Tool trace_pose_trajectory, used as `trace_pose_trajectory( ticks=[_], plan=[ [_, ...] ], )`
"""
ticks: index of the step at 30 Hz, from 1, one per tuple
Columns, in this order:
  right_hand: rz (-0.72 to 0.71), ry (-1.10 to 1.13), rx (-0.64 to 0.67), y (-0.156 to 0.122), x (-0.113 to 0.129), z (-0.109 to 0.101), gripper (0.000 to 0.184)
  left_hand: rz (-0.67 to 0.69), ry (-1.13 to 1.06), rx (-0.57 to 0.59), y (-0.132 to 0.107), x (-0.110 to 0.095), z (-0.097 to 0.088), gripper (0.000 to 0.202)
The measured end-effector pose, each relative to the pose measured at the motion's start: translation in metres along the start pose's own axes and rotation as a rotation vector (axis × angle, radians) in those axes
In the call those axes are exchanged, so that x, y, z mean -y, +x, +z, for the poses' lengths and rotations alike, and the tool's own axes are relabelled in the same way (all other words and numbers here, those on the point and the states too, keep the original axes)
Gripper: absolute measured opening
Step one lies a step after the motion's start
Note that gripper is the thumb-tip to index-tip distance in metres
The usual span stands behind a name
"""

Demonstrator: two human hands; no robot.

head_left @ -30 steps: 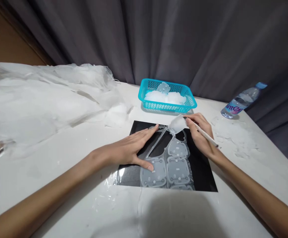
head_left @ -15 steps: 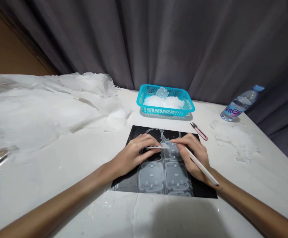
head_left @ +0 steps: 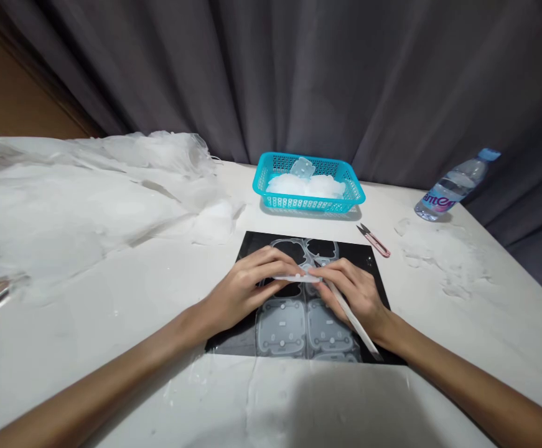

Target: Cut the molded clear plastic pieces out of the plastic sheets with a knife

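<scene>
My left hand (head_left: 254,280) pinches a thin translucent plastic piece (head_left: 294,279), turned nearly edge-on, above the black mat (head_left: 355,250). At the piece's right end, my right hand's (head_left: 355,289) fingertips meet it. That hand also holds a slim white-handled tool with a dark pointed tip, like a craft knife (head_left: 355,325), its handle slanting back under the palm. Beneath both hands lies a translucent moulded sheet (head_left: 281,328) of rounded-square pieces, with cut-out openings in its far part. My fingers hide some of the sheet and the piece.
A turquoise basket (head_left: 310,204) holding translucent pieces (head_left: 325,185) stands behind the mat. Pink thread snips (head_left: 374,241) lie to its right, near clear scraps (head_left: 443,252) and a water bottle (head_left: 455,186). A large heap of translucent sheets (head_left: 74,199) covers the left side.
My right hand has moved left, bringing its fingers to the piece in my left hand. The knife has shifted left with it. The view has tilted slightly.
</scene>
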State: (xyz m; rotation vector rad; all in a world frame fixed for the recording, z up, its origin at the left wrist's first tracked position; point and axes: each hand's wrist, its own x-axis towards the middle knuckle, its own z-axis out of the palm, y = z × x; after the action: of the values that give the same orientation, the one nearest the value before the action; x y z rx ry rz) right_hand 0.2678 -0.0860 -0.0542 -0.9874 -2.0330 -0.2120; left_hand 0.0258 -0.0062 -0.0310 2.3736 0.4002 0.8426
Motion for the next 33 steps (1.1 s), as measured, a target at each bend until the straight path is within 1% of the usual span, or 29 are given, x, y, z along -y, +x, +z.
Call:
trace_pose_trajectory(
  ticks=[8,11,14,17,20,22,24,26,28,30,33],
  plan=[
    [-0.032,0.020,0.008,-0.001,-0.001,-0.001,0.026,0.029,0.004,0.002,0.001,-0.003,0.002,0.025],
    [-0.035,0.016,0.002,0.000,0.000,-0.002,0.024,0.022,0.006,-0.001,0.000,-0.002,0.002,0.025],
    [-0.023,0.016,0.012,-0.001,-0.001,-0.001,0.028,0.020,0.008,0.009,0.001,-0.003,0.002,0.026],
    [-0.028,0.026,0.010,-0.002,-0.001,-0.001,0.029,0.011,-0.007,0.012,0.001,-0.005,0.003,0.023],
    [-0.038,0.044,0.004,-0.002,0.000,-0.001,0.025,-0.069,-0.042,0.033,0.002,-0.009,0.005,0.014],
    [-0.040,0.068,0.017,-0.002,0.000,-0.001,0.025,-0.188,-0.065,0.080,0.002,-0.013,0.007,0.011],
    [-0.011,0.085,0.018,-0.001,0.001,-0.001,0.024,-0.301,-0.081,0.112,0.002,-0.016,0.009,0.010],
    [0.050,0.078,0.006,0.000,0.001,-0.001,0.024,-0.377,-0.082,0.112,0.002,-0.019,0.009,0.013],
    [0.095,0.050,0.013,0.002,0.001,0.000,0.029,-0.417,-0.088,0.095,0.003,-0.022,0.009,0.018],
    [0.090,0.014,0.039,0.002,0.001,0.002,0.033,-0.436,-0.103,0.064,0.004,-0.023,0.008,0.020],
    [0.071,-0.040,0.082,0.001,0.001,0.004,0.028,-0.442,-0.150,0.000,0.006,-0.024,0.010,0.021]
  ],
)
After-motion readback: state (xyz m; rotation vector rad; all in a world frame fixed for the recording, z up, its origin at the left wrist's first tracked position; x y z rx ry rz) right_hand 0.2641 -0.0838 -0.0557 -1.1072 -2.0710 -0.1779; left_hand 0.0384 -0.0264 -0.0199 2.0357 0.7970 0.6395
